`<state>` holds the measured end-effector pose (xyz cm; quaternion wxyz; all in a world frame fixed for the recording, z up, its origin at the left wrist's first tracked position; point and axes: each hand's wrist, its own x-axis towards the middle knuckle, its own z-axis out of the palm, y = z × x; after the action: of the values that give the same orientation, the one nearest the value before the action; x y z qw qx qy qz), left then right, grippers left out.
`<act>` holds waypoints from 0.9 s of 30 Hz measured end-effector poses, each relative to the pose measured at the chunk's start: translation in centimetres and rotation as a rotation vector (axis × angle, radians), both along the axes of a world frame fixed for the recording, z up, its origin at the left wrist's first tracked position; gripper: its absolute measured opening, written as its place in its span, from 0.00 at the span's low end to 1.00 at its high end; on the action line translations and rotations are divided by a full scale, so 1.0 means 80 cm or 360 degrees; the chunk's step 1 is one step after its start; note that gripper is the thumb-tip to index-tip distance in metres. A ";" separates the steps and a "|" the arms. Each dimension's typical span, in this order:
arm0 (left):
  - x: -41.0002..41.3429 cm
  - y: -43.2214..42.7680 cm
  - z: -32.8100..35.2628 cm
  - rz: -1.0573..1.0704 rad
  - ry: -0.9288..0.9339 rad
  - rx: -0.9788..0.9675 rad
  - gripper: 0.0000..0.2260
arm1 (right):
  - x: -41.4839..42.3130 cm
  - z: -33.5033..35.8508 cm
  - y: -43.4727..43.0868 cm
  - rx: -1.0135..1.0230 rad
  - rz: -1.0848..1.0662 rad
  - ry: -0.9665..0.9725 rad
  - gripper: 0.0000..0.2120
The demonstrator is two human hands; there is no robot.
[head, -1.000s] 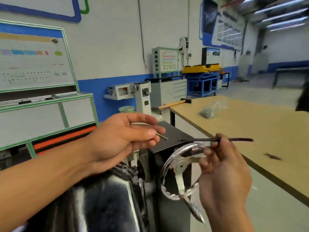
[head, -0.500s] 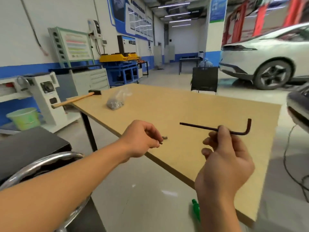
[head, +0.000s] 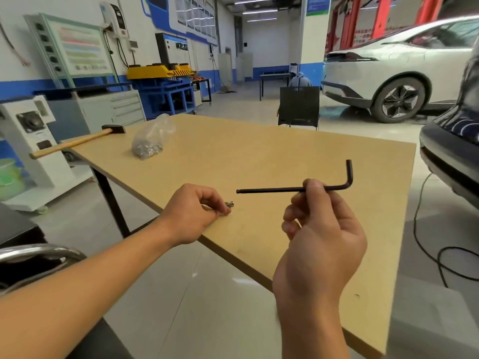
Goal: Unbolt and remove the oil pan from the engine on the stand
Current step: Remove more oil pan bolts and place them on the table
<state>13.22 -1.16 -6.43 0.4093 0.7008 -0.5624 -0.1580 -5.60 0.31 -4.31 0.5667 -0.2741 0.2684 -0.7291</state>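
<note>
The left hand (head: 191,213) is clenched around a small silver bolt (head: 230,203), pinching it at the fingertips just above the near edge of the wooden table (head: 259,156); whether the bolt touches the top cannot be told. At 3 o'clock from it, the right hand (head: 318,229) grasps a black hex key (head: 280,189) between thumb and fingers, long arm level and pointing to 9 o'clock, short arm up. Toward the table's 10 o'clock corner lie a hammer (head: 75,142) and a clear plastic bag (head: 151,141) of small metal parts. A chrome handwheel (head: 39,251) shows at 8 o'clock.
</note>
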 end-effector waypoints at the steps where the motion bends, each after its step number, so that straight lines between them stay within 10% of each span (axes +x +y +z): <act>1: 0.001 0.000 -0.003 0.0008 0.0003 -0.0018 0.14 | 0.000 -0.001 0.001 -0.0002 0.0002 0.0006 0.17; 15: 0.007 0.103 0.103 -0.0128 -0.0281 0.0145 0.21 | 0.036 0.016 0.037 -0.0380 0.0020 0.0317 0.13; 27: 0.011 0.519 0.229 0.0305 -0.0990 0.0121 0.09 | 0.147 0.064 0.337 -0.1321 0.1183 0.0459 0.07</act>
<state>14.10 40.37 11.93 0.2045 0.7801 -0.5856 0.0820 6.16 27.23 0.84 0.5875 -0.6462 -0.0802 -0.4804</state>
